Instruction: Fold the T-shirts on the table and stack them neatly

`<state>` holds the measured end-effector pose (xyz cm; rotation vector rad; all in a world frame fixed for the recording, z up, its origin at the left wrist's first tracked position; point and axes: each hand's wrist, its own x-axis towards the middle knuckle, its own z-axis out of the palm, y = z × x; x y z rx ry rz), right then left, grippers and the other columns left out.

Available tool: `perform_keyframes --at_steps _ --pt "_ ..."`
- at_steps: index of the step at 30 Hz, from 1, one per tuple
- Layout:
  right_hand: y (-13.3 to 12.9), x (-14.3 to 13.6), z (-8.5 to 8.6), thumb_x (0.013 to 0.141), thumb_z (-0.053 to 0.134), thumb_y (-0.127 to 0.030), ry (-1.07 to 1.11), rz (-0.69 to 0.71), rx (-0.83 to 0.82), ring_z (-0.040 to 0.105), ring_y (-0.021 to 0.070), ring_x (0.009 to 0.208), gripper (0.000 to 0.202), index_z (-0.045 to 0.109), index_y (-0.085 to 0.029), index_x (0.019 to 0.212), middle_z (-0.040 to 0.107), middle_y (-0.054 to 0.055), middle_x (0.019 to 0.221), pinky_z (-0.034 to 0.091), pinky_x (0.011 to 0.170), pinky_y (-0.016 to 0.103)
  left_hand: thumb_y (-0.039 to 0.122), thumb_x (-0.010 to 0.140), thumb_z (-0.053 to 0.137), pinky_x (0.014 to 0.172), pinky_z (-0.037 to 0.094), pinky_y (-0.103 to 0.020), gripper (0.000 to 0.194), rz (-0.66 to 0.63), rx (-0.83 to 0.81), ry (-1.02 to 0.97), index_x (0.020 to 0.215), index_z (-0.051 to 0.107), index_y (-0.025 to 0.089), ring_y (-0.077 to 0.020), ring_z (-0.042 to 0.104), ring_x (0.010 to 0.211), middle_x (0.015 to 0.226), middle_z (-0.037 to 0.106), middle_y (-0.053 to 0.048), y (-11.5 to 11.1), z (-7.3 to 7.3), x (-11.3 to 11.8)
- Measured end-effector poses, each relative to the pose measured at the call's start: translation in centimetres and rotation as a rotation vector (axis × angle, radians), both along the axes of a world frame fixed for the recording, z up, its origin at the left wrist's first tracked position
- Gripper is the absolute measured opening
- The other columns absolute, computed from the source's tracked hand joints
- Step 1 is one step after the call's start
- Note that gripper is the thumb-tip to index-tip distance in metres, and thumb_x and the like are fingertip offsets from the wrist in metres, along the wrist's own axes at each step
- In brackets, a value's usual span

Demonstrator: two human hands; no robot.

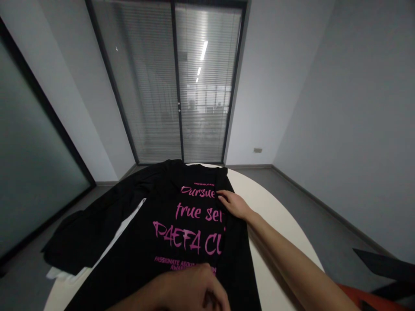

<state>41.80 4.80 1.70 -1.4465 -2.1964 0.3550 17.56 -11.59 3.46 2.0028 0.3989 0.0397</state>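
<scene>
A black garment [139, 242] with pink lettering lies spread across the table, its long sleeve [74, 237] stretched to the left. Its right side is folded inward, covering the ends of some words. My right hand [233, 204] is on this folded edge near the upper lettering, thumb and fingers close together on the cloth. Low in the view, my left hand [194, 287] is curled over the same edge below the lettering, its fingertips partly hidden.
The pale rounded table [275, 207] shows along the right side. White cloth [126, 222] peeks out under the sleeve. Something red [359, 296] and a dark object [382, 265] are at the lower right. Glass doors with blinds [204, 129] stand beyond the table.
</scene>
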Motion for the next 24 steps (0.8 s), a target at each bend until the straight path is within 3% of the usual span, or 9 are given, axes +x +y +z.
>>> perform_keyframes --at_steps 3,5,8,13,16,18,20,22,24 --pt "0.9 -2.0 0.7 0.093 0.054 -0.060 -0.131 -0.173 -0.005 0.069 0.0321 0.103 0.059 0.056 -0.021 0.137 0.071 0.016 0.117 0.053 0.087 0.043 0.040 0.087 0.070 0.071 0.052 -0.022 0.029 0.242 0.383 -0.035 0.110 0.070 0.023 -0.0123 0.066 0.072 0.089 0.073 0.001 -0.4 0.5 0.9" --pt "1.6 -3.3 1.0 0.089 0.062 -0.058 -0.205 -0.261 -0.015 0.070 0.0330 0.102 0.063 0.052 -0.021 0.139 0.071 0.018 0.115 0.053 0.086 0.043 0.043 0.082 0.076 0.082 0.054 -0.028 0.039 0.285 0.621 0.016 0.116 0.067 0.025 -0.0182 0.069 0.087 0.100 0.073 -0.001 -0.6 0.0 1.5" --pt "2.8 -4.6 1.3 0.089 0.064 -0.044 -0.267 -0.347 -0.075 0.070 0.0325 0.103 0.053 0.053 -0.020 0.136 0.072 0.020 0.112 0.052 0.088 0.043 0.042 0.085 0.073 0.084 0.056 -0.032 0.044 0.267 0.769 0.083 0.124 0.062 0.026 -0.0228 0.069 0.096 0.108 0.070 -0.004 -0.4 -0.8 2.2" --pt "4.8 -5.0 1.7 0.096 0.050 -0.033 -0.121 -0.449 0.005 0.070 0.0294 0.101 0.035 0.058 -0.022 0.129 0.073 0.015 0.110 0.052 0.084 0.039 0.019 0.086 0.063 0.081 0.056 -0.027 0.038 0.222 0.730 0.011 0.124 0.062 0.025 -0.0182 0.069 0.088 0.103 0.069 -0.002 0.1 -1.3 2.5" --pt "5.6 -4.5 1.0 0.099 0.047 -0.038 -0.030 -0.327 0.012 0.070 0.0262 0.098 0.036 0.058 -0.022 0.130 0.074 0.011 0.106 0.052 0.084 0.036 0.006 0.078 0.062 0.071 0.054 -0.019 0.044 0.225 0.577 -0.083 0.118 0.066 0.025 -0.0101 0.064 0.074 0.104 0.067 -0.001 0.3 -1.4 2.1" --pt "5.9 -4.1 0.3 0.099 0.049 -0.041 -0.027 -0.218 -0.024 0.070 0.0252 0.096 0.036 0.060 -0.022 0.128 0.074 0.010 0.102 0.052 0.084 0.034 0.004 0.074 0.062 0.061 0.050 -0.015 0.042 0.230 0.448 -0.126 0.110 0.069 0.023 -0.0048 0.056 0.062 0.106 0.066 0.000 0.4 -1.3 1.6" --pt "6.1 -3.7 -0.4 0.100 0.048 -0.037 -0.035 -0.195 -0.016 0.069 0.0248 0.098 0.034 0.061 -0.021 0.127 0.073 0.010 0.106 0.052 0.087 0.035 0.003 0.073 0.062 0.052 0.045 -0.013 0.037 0.228 0.355 -0.161 0.104 0.071 0.022 -0.0017 0.049 0.053 0.106 0.066 0.000 0.5 -1.1 1.1" --pt "6.5 -3.2 -0.9 0.099 0.047 -0.028 -0.037 -0.232 0.022 0.067 0.0246 0.105 0.035 0.059 -0.021 0.130 0.069 0.012 0.117 0.050 0.091 0.035 0.004 0.074 0.061 0.053 0.045 -0.014 0.036 0.254 0.380 -0.185 0.103 0.071 0.021 -0.0025 0.051 0.054 0.103 0.067 0.000 0.7 -0.8 0.8" --pt "7.1 -2.6 -1.2 0.096 0.047 -0.022 -0.043 -0.271 0.051 0.065 0.0250 0.111 0.038 0.059 -0.021 0.132 0.064 0.014 0.127 0.049 0.096 0.035 0.006 0.076 0.061 0.068 0.053 -0.020 0.035 0.320 0.524 -0.181 0.106 0.071 0.023 -0.0082 0.062 0.068 0.102 0.069 -0.001 0.9 -0.5 0.5"
